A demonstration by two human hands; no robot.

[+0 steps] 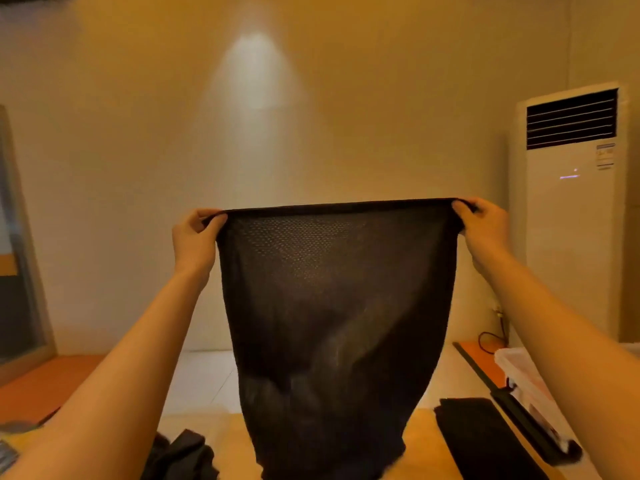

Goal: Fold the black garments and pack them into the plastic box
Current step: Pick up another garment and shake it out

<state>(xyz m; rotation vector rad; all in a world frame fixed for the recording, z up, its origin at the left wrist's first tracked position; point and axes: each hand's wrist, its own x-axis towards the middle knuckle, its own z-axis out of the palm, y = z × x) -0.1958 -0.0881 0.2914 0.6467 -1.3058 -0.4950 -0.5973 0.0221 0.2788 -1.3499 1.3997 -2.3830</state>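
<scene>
Above the tabletop [420, 434], in the head view, you are holding a black garment [329, 306] up by its top edge. Your left hand [194, 233] is pinching one corner and your right hand [481, 223] the other, so it is hanging taut between them. You are seemingly at the spreading-out step. Next you are probably laying it flat to fold, beside the folded piece [485, 441] near the plastic box [519, 372].
</scene>
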